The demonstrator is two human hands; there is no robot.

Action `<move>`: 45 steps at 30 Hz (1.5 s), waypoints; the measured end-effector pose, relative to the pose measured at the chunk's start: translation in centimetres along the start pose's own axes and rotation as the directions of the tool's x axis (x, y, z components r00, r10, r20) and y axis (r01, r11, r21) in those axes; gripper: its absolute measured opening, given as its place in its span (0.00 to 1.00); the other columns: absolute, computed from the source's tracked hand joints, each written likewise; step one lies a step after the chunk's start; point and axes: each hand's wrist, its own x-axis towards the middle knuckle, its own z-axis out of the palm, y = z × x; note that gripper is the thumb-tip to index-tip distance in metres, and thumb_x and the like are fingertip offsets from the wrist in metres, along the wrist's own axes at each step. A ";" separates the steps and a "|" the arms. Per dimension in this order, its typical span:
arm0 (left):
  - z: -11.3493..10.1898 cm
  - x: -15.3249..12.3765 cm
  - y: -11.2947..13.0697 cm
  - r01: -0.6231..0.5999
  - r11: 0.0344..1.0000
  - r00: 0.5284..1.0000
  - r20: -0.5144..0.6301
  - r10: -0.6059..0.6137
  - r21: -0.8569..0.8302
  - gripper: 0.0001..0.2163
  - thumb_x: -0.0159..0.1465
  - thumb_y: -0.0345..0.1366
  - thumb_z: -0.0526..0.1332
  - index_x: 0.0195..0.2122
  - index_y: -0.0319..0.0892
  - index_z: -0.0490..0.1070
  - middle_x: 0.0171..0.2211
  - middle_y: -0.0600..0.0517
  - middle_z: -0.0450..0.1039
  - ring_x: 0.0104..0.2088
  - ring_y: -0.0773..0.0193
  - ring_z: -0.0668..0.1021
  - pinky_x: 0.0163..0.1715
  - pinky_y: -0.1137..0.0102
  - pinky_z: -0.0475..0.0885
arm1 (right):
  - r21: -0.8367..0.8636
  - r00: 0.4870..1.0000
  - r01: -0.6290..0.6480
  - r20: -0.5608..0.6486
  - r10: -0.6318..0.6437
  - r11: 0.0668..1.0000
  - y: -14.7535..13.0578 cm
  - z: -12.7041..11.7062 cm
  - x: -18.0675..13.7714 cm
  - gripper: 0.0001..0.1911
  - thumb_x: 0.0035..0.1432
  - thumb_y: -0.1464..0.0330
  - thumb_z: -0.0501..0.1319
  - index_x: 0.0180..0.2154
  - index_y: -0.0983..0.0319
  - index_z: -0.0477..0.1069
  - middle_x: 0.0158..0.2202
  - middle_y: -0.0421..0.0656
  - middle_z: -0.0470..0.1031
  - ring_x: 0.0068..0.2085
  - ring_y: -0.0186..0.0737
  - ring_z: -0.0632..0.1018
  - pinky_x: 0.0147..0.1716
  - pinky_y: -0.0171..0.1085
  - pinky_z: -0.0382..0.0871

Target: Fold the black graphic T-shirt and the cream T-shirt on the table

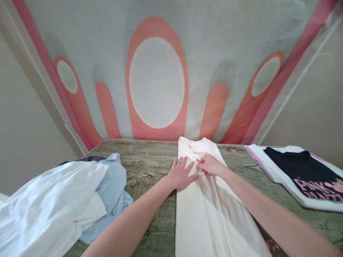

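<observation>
A long cream garment (198,217) lies folded lengthwise down the table, its neckline end at the far edge. My left hand (181,174) rests flat on its left side near that end, fingers spread. Just to the right, my right hand (210,165) is closed in a pinch on the cloth below the neckline opening. The fingertips of both hands are close together. Soft creases run from under my right hand toward me, and my right forearm lies over the garment's right edge.
On the left is a loose heap with a white cloth (50,200) over a light blue garment (112,185) and something dark behind. At right lies a folded stack topped by a black printed shirt (300,167). The wood-patterned table (150,157) meets a pink-and-grey patterned backdrop (158,134).
</observation>
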 end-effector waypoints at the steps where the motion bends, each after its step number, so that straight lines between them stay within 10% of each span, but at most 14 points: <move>1: 0.0 0.0 0.0 -0.001 1.000 1.000 -0.002 0.001 0.002 0.32 0.63 0.58 0.35 0.64 0.48 0.43 0.65 0.46 0.35 0.63 0.46 0.44 0.57 0.48 0.40 | 0.000 1.000 0.005 -0.009 -0.005 1.000 -0.1 0.1 0.0 0.13 0.54 0.66 0.55 0.22 0.66 0.70 0.17 0.42 0.73 0.16 0.29 0.71 0.15 0.26 0.59; 14: 0.4 0.1 -0.1 -0.005 1.000 1.000 -0.025 0.005 0.019 0.33 0.62 0.59 0.34 0.63 0.46 0.45 0.65 0.44 0.38 0.63 0.47 0.45 0.58 0.49 0.40 | -0.056 0.998 0.018 -0.060 -0.022 0.998 -1.1 -0.2 -0.3 0.11 0.47 0.65 0.59 0.21 0.66 0.72 0.15 0.42 0.71 0.17 0.33 0.71 0.16 0.30 0.58; 23: -0.3 0.0 0.1 -0.012 0.999 1.000 -0.018 0.013 0.038 0.31 0.63 0.57 0.36 0.63 0.46 0.46 0.65 0.46 0.39 0.63 0.47 0.45 0.57 0.48 0.39 | -0.039 0.969 0.035 -0.245 -0.043 0.999 3.8 -5.3 -2.0 0.07 0.52 0.70 0.56 0.30 0.65 0.71 0.22 0.41 0.74 0.20 0.32 0.73 0.18 0.29 0.60; 30: -0.3 -0.1 1.5 -0.142 0.987 0.989 -0.036 0.145 0.081 0.28 0.66 0.50 0.35 0.63 0.39 0.46 0.64 0.45 0.44 0.63 0.59 0.49 0.60 0.57 0.39 | -0.318 0.860 0.318 -0.299 -0.412 0.893 5.2 -2.6 -3.6 0.12 0.54 0.74 0.54 0.36 0.63 0.75 0.37 0.45 0.73 0.38 0.37 0.73 0.41 0.34 0.64; 45: 0.0 -0.3 1.3 -0.151 0.987 0.988 -0.017 0.152 0.046 0.30 0.66 0.52 0.34 0.63 0.40 0.42 0.65 0.46 0.40 0.63 0.59 0.46 0.59 0.59 0.42 | -0.451 0.786 0.370 -0.315 -0.532 0.812 5.1 -1.5 -4.3 0.14 0.59 0.73 0.52 0.39 0.62 0.76 0.36 0.45 0.70 0.39 0.38 0.70 0.44 0.36 0.63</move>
